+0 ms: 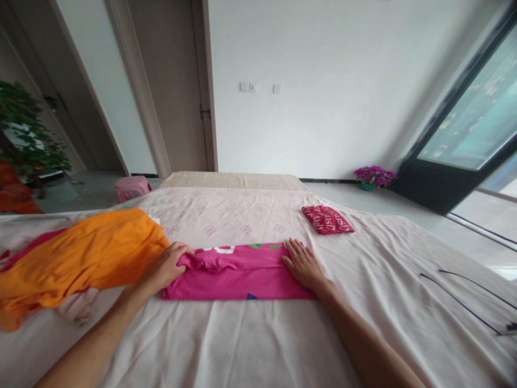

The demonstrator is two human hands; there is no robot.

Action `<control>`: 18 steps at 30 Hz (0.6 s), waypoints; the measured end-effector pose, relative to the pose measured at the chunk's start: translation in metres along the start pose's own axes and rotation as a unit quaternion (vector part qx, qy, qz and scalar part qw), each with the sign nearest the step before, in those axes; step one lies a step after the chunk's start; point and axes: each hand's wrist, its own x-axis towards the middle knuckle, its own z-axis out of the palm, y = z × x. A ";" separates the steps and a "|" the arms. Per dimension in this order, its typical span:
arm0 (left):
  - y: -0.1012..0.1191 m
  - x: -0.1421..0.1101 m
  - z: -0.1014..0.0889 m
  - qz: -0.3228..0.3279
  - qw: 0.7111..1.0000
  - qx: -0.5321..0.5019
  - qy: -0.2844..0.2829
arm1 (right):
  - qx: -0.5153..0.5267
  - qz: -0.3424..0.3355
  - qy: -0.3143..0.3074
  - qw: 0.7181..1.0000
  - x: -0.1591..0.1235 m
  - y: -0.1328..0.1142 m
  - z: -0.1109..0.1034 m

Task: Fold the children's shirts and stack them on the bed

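A white wall (315, 54) stands beyond a wide, wrinkled pale sheet (194, 339) with pink floral prints toward its far end. On its left side lies a rumpled orange cloth (100, 245), partly over other fabric. In the near middle of the sheet, the pink cloth (242, 280) lies folded into a long flat strip, a small blue mark (251, 296) at its near edge. The left grip (170, 267) is curled around its left end, pinching fabric; the right grip (305, 264) lies released, palm down, fingers extended on its right end. Beyond the right grip rests a smaller, dark-red cloth (328, 220) with white lettering.
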 end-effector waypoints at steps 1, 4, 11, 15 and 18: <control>0.002 0.003 0.000 0.005 1.000 0.014 0.019 | 0.000 0.001 0.000 1.000 0.000 0.000 0.000; 0.004 0.009 -0.003 0.014 0.994 0.082 0.066 | -0.003 0.002 0.004 1.000 -0.001 0.000 0.000; -0.015 -0.006 -0.005 -0.109 0.982 0.142 0.053 | 0.002 0.002 0.013 1.000 -0.002 -0.001 -0.001; -0.013 -0.021 0.000 -0.195 0.975 0.090 0.060 | 0.010 0.005 0.008 1.000 -0.001 -0.002 -0.002; -0.009 -0.027 0.008 -0.200 0.975 0.070 0.070 | 0.014 0.006 0.004 1.000 -0.001 -0.003 -0.003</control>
